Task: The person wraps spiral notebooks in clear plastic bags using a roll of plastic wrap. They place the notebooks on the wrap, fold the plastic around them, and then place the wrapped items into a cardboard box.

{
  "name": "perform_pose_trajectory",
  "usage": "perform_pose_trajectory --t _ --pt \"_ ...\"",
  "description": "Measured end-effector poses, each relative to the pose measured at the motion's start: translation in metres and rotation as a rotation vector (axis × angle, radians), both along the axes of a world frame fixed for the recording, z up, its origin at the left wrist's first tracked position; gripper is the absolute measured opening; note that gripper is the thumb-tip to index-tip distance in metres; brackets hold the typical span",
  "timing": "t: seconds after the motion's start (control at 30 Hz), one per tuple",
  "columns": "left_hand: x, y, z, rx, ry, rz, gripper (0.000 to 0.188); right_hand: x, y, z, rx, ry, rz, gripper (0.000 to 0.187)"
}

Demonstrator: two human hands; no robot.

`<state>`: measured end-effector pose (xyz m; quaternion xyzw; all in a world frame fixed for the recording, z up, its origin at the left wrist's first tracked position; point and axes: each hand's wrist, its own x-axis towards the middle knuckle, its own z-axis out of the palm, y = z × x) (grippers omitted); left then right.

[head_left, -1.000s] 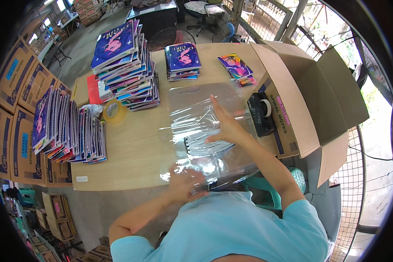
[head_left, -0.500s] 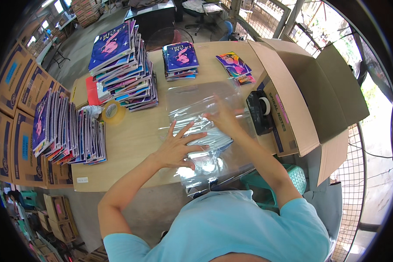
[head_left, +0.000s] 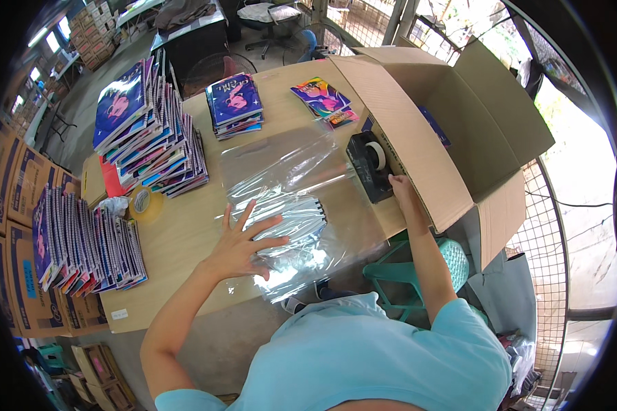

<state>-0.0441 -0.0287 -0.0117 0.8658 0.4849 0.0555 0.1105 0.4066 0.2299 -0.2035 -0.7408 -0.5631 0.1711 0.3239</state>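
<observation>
A clear plastic sheet (head_left: 267,161) is spread over the table, partly folded across spiral notebooks (head_left: 300,218) whose dark coil shows at one corner; glare hides their covers. My left hand (head_left: 243,243) lies on the plastic with its fingers spread, pressing over the notebooks. To the right, my right hand (head_left: 403,190) has its fingers drawn together at the near end of a black tape dispenser (head_left: 369,171) carrying a white-cored roll. Whether a piece of tape is between those fingers is too small to make out.
An open carton (head_left: 452,151) stands at the right beside the dispenser. Tall notebook stacks (head_left: 154,130) and a spiral-bound row (head_left: 89,240) fill the left, near a tape roll (head_left: 144,204). Behind are a smaller stack (head_left: 234,103) and colourful notebooks (head_left: 320,97). A green stool (head_left: 404,274) stands below.
My right hand has left the plastic and moved right to the tape dispenser, its fingers closing there. The left hand stays spread on the plastic. The whole view has shifted and turned slightly.
</observation>
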Motion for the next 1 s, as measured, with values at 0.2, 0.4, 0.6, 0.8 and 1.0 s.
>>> perform_pose_trajectory --t 0.2,0.4,0.6,0.8,1.0 --pt "-0.005 -0.005 -0.007 -0.053 -0.061 0.024 0.087 -0.022 -0.021 0.022 -0.042 0.094 0.028 0.031" --pt "-0.002 -0.013 -0.003 -0.01 -0.013 0.036 0.087 -0.03 -0.089 0.02 -0.178 0.703 -0.023 0.023" --pt "-0.008 -0.006 -0.004 0.022 -0.093 0.005 0.08 -0.052 -0.081 0.002 -0.184 1.86 -0.404 0.018" --pt "-0.001 0.012 0.003 0.051 -0.123 -0.073 0.079 -0.032 -0.098 -0.086 -0.001 1.358 -0.332 0.015" --pt "-0.014 -0.008 -0.006 0.053 -0.131 0.0 0.081 -0.165 -0.126 0.148 -0.088 1.11 0.621 0.042"
